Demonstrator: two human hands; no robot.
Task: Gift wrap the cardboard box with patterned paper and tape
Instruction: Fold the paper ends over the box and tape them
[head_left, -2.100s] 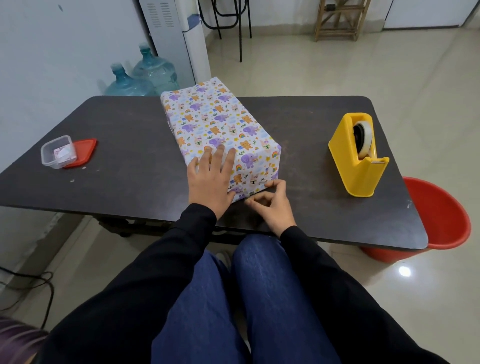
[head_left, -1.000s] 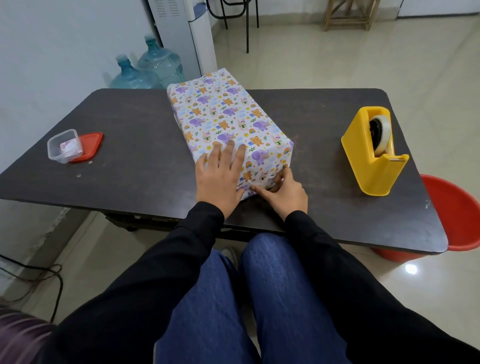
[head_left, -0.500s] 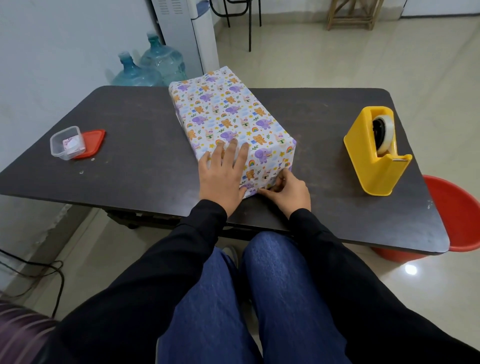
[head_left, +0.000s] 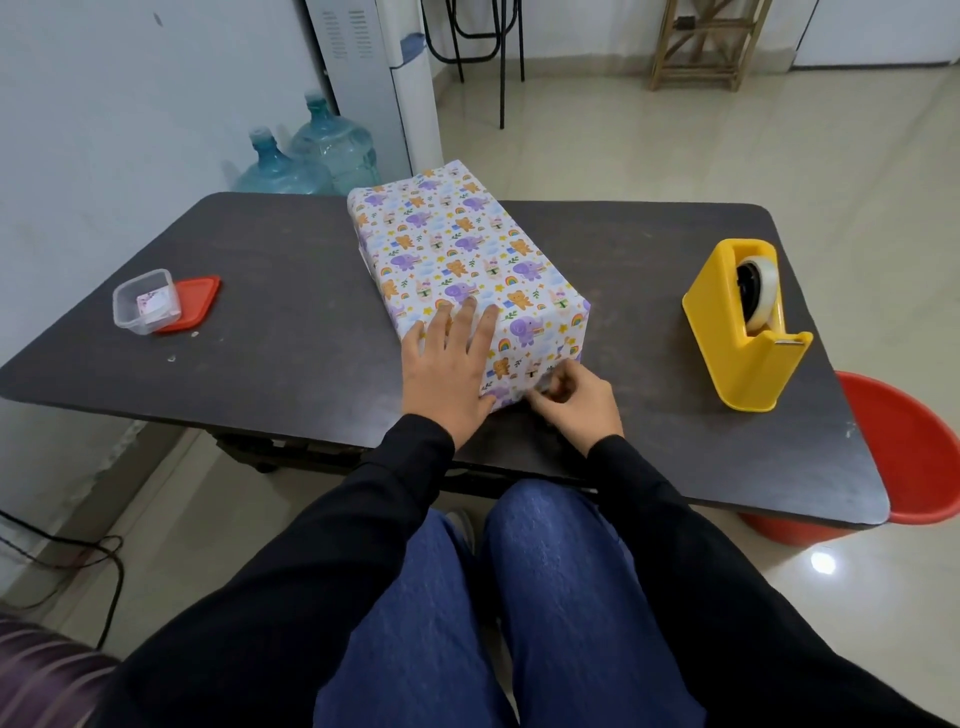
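Observation:
The box (head_left: 457, 254), covered in white paper with purple elephants and orange bears, lies lengthwise on the dark table (head_left: 291, 312), its near end facing me. My left hand (head_left: 447, 369) lies flat with straight fingers over the near left corner, pressing the paper down. My right hand (head_left: 571, 400) sits at the bottom of the near end face, fingers curled and pinching the paper's lower edge there. A yellow tape dispenser (head_left: 743, 327) with a clear tape roll stands on the right side of the table, apart from both hands.
A small clear plastic container (head_left: 145, 301) rests on its red lid (head_left: 189, 306) at the table's left. A red bucket (head_left: 909, 452) stands on the floor at the right. Two water jugs (head_left: 311, 161) and a dispenser stand behind the table.
My right hand has moved from the table in front of the box up against the near end's bottom edge and curled tighter there. My left hand has stayed flat on the corner.

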